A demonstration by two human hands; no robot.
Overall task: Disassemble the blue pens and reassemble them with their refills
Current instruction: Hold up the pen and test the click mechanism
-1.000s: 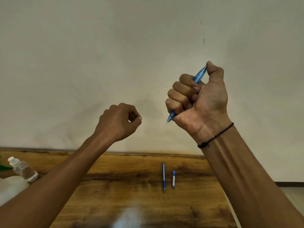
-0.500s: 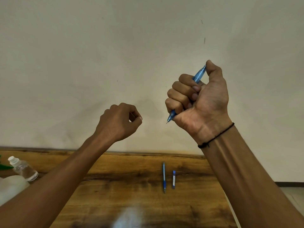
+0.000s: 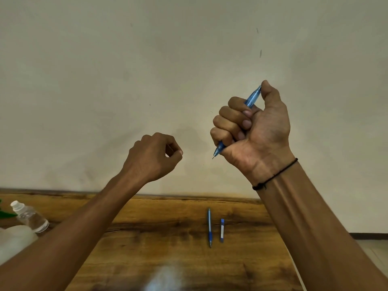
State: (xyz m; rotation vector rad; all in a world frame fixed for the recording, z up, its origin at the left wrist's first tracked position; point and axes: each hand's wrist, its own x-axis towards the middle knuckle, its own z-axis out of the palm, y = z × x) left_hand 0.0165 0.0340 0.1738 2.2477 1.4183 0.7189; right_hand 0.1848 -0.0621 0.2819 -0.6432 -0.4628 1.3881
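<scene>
My right hand (image 3: 256, 131) is raised in front of the wall, fisted around a translucent blue pen (image 3: 253, 97). My thumb sits on the pen's top end, and its tip pokes out below the fist, pointing down-left. My left hand (image 3: 153, 156) is held up to the left, fingers curled loosely with nothing seen in it. A second blue pen (image 3: 209, 226) lies lengthwise on the wooden table (image 3: 159, 238), tip toward me. A short blue-and-white piece (image 3: 222, 230) lies just to its right.
A small clear plastic bottle (image 3: 29, 217) with a white cap lies at the table's left edge, beside a white object (image 3: 12, 240) and a green leaf (image 3: 5, 214). A plain beige wall (image 3: 168, 70) rises behind the table. The table's right edge drops to a tiled floor.
Both hands stay almost where they were. My right thumb shifts very slightly on the pen's top end. The pen and the piece on the table have not moved.
</scene>
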